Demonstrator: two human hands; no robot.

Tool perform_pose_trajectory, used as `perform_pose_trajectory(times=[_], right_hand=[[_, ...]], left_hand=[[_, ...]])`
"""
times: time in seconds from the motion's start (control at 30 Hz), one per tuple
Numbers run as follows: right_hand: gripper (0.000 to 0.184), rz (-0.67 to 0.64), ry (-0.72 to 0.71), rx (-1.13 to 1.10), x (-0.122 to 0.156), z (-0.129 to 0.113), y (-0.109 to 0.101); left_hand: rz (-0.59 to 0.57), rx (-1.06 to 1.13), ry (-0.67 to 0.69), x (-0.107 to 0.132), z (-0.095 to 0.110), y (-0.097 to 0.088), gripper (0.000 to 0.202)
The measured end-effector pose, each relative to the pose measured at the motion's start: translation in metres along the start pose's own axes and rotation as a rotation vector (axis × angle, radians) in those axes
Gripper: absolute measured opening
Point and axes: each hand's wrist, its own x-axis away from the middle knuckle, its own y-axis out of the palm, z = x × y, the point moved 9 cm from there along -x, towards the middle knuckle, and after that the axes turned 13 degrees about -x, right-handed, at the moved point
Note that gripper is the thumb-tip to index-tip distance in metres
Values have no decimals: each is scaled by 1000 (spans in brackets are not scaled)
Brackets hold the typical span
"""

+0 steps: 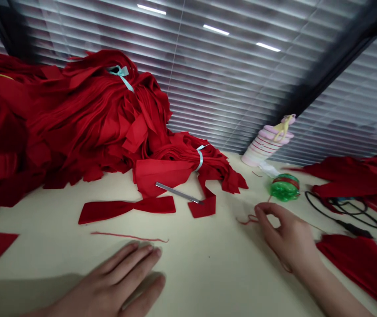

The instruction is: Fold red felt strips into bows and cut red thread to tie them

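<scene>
My left hand [119, 281] lies flat on the cream table [201, 264], fingers stretched out and holding nothing; a loose red thread [129, 237] lies just beyond its fingertips. My right hand [286, 240] rests on the table with its fingers curled in a pinch at the end of another red thread [246, 219]. A red felt bow [127, 208] lies ahead of my left hand. A green holder with red thread [285, 186] sits just beyond my right hand.
A big heap of red felt pieces [76, 119], tied with pale blue bands, fills the left and back. A metal strip [177, 192] lies on one bundle. A pink cone stack with scissors [269, 141] stands at the back. Black cable [343, 213] and more red felt [363, 259] lie on the right.
</scene>
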Motion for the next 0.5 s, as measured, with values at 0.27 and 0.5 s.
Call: perform_pose_trajectory(times=[0.27,0.5], right_hand=[[16,-47,-207,-103,12,-38,-1],[30,-143,329,290,-10,63,-28]], left_hand=[[95,19,-21,2,-1,1,48],[49,-42,34,5,3,8,57]])
